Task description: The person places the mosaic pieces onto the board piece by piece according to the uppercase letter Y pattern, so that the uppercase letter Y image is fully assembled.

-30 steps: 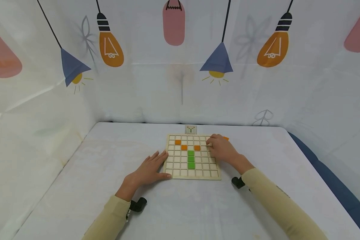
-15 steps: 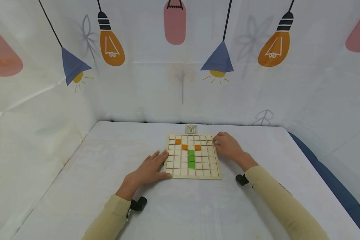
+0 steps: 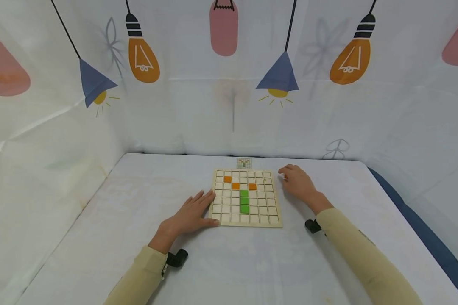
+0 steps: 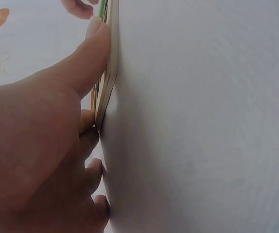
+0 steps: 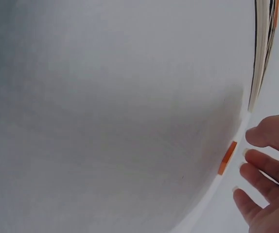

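Note:
A square wooden grid board (image 3: 263,215) lies on the table, with several coloured tiles in its cells. Orange tiles (image 3: 235,186) sit in its upper part, and a column of green tiles (image 3: 244,201) runs down its middle. Against the board's left edge rests my left hand (image 3: 191,215), fingers spread, thumb at the near corner. My right hand (image 3: 298,183) hovers just right of the board's upper corner, fingers loosely bent and apart. In the right wrist view, a loose orange tile (image 5: 227,158) lies on the table beside those fingertips; the hand hides it in the head view.
Behind the board lies a small card (image 3: 244,163) with a printed grid pattern. The white table (image 3: 156,178) reaches back to a curtain (image 3: 198,114) printed with lamps and bulbs. Dark blue fabric (image 3: 416,220) shows past the table's right edge.
My right hand has moved right, from over the board's upper right corner to beside it, and now covers the loose orange tile in the head view. My left hand stays at the board's edge.

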The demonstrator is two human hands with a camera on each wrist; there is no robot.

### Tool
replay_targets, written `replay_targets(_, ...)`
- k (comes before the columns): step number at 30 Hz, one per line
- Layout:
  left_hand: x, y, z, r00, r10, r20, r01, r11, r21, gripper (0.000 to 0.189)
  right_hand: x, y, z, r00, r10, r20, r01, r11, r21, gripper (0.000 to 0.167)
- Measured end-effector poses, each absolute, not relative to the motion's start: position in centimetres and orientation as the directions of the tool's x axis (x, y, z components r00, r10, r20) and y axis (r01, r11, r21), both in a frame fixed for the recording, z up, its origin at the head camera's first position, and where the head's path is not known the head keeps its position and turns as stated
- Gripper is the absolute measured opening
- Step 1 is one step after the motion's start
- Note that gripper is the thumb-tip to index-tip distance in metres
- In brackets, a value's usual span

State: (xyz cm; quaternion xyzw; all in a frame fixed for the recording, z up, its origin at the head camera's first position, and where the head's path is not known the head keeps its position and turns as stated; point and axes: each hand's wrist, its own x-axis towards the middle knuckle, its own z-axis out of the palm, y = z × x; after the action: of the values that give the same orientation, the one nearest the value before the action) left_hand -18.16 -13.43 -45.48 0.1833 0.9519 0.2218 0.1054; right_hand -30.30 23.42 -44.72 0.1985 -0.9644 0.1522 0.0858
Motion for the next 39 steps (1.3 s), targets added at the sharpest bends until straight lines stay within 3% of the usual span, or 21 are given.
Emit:
replay_targets(11, -18.1, -13.4, -45.4, -0.908, 0.399, -0.125, 0.305, 0.836, 0.456, 0.091, -30.6, 24.4, -45.1, -0.944, -0.271, 0.189, -0.312, 0.920, -0.237, 0.020)
replay_targets(39, -18.0, -13.4, -45.4, -0.911, 0.395, -0.117, 0.297, 0.826, 0.479, 0.090, -30.4, 24.1, -44.9, -0.934, -0.299, 0.195, -0.340, 0.911, -0.233, 0.005)
